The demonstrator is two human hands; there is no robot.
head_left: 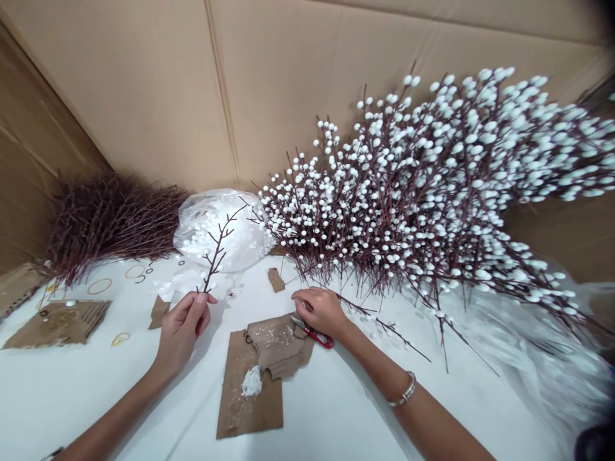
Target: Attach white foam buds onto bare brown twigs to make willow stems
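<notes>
My left hand (180, 330) pinches the lower end of a bare brown branching twig (217, 255), which stands upright above the fingers. My right hand (319, 312) is low over the table with its fingers curled together; whatever they may hold is hidden. Beneath that wrist lies a red-handled metal tool (321, 337), partly covered. Close by, a torn cardboard scrap (281, 349) with a shiny smear overlaps a larger cardboard piece (259, 413) bearing a white glue-like blob (251, 381).
A clear bag of white buds (223, 224) sits behind the left hand. Bare twigs (115, 218) are heaped at left, white-budded stems (408, 186) at right. Rubber bands (100, 286), another cardboard piece (62, 322) and plastic film (542, 352) lie about. Cardboard walls (269, 83) stand behind.
</notes>
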